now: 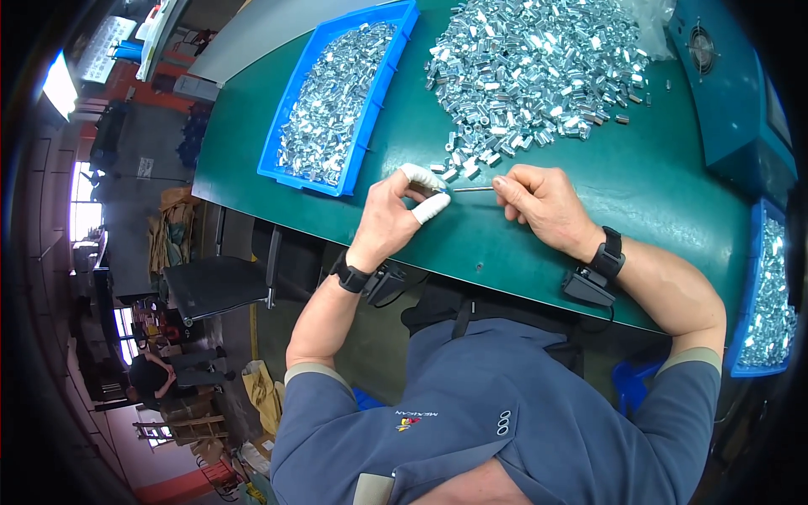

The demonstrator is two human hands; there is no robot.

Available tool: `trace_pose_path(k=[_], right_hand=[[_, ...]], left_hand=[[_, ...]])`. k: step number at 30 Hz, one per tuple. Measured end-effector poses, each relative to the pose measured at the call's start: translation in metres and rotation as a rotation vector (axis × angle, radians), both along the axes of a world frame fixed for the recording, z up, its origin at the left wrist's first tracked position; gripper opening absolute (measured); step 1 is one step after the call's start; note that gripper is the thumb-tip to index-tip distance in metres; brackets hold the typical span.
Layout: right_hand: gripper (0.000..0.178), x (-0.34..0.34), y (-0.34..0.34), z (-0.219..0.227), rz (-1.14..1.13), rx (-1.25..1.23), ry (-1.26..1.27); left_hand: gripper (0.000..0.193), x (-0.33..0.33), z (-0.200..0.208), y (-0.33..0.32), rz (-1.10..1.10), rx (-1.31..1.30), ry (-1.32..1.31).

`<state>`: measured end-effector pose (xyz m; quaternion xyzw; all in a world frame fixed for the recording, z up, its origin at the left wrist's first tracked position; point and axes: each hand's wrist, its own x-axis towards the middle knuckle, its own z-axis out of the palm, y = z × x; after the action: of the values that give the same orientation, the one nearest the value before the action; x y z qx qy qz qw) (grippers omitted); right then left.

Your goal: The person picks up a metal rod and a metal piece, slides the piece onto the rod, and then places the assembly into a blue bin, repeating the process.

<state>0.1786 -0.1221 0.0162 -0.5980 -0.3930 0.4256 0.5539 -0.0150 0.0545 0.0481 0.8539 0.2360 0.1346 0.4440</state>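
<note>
My left hand (385, 217), with white covers on the thumb and a finger, is closed in a pinch at the table's near side. A small shiny metal piece (442, 191) shows between those fingertips, mostly hidden. To its right, my right hand (549, 206) grips a thin metal rod (475, 189) between thumb and fingers. The rod lies level, and its left end meets the piece at my left fingertips; whether it goes inside cannot be seen. Just beyond both hands is a big heap of short, silvery, hexagonal metal nuts (539, 76), with several stragglers close to my left fingertips.
On the green table (522, 265), a blue tray (364, 139) of similar metal parts stands at the left. A teal machine (730, 101) with a fan grille occupies the far right. Another blue tray (742, 337) sits right of my right arm. A black chair (215, 288) is at left.
</note>
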Motion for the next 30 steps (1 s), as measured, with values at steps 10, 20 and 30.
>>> trace_pose_path(k=[10, 20, 30], right_hand=[[0.032, 0.000, 0.000, -0.001, 0.030, 0.006, -0.049], [0.020, -0.004, 0.002, -0.004, -0.056, 0.082, 0.016], [0.030, -0.002, -0.003, -0.002, 0.051, 0.023, -0.123]], left_hand=[[0.027, 0.008, -0.020, -0.011, 0.088, -0.092, -0.086], [0.025, 0.004, -0.026, -0.017, 0.024, -0.291, -0.194], [0.019, 0.016, -0.016, -0.039, -0.031, -0.063, -0.119]])
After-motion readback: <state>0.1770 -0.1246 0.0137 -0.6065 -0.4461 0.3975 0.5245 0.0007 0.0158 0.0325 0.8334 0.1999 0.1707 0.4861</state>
